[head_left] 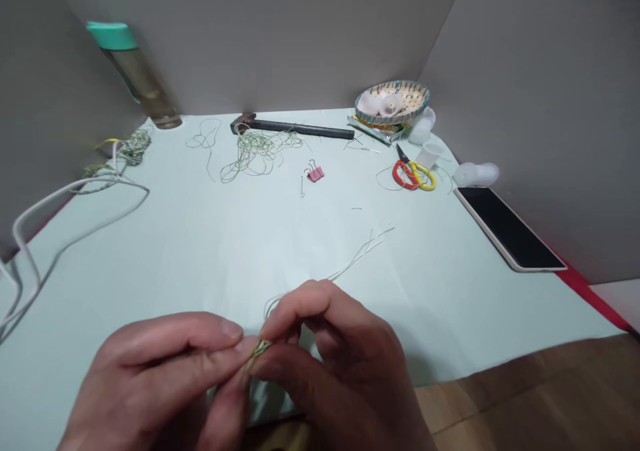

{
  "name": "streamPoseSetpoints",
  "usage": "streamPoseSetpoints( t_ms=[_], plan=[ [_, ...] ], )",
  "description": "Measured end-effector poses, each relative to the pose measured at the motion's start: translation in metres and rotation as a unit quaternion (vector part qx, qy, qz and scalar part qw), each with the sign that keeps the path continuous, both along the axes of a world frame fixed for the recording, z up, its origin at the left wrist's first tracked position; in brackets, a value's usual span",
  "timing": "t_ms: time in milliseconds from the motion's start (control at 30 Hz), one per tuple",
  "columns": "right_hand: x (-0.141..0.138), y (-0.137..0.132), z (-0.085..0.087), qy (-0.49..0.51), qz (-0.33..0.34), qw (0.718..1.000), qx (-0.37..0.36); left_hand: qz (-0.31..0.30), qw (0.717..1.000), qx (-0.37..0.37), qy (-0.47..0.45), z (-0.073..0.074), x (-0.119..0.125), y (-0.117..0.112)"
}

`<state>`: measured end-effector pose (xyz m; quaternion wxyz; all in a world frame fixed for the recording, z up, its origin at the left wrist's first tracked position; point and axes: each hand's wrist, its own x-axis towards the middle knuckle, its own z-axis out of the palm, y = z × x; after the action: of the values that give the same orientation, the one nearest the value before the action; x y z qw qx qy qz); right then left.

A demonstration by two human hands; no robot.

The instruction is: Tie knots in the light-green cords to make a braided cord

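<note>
Close to the table's front edge, a small piece of green braided cord point(261, 348) is pinched between both hands. My left hand point(165, 371) is closed, its thumb and fingertips pressed on the left end of the braid. From the other side my right hand point(340, 358) grips it between thumb and index finger, also closed. Loose thin strands point(357, 256) run out behind my right hand and lie on the table toward the upper right. The part of the braid under my fingertips is hidden.
Farther back lie a tangle of green cord point(257, 146), a hammer point(300, 129), a pink binder clip point(315, 172) and scissors point(414, 174). A basket point(393, 119) holds plastic cups. A phone point(510, 230) lies right; a bottle point(143, 81) and white cables point(65, 188) are left.
</note>
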<state>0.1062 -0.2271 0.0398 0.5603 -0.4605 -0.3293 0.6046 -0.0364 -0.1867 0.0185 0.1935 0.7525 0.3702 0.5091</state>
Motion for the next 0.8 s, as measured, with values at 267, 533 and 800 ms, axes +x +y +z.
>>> streamPoseSetpoints(
  t_ms=[267,533,800],
  plan=[
    [-0.006,0.001,-0.003,0.035,-0.042,0.999,-0.002,0.015,0.998,0.014,0.055,-0.011,-0.023,0.001],
    [-0.012,-0.003,-0.004,0.003,-0.072,0.997,0.023,-0.009,0.996,0.040,0.077,-0.013,-0.029,-0.001],
    [-0.021,-0.007,0.004,0.008,-0.119,0.990,-0.074,-0.017,0.998,0.024,0.051,-0.010,-0.021,-0.006]
  ],
)
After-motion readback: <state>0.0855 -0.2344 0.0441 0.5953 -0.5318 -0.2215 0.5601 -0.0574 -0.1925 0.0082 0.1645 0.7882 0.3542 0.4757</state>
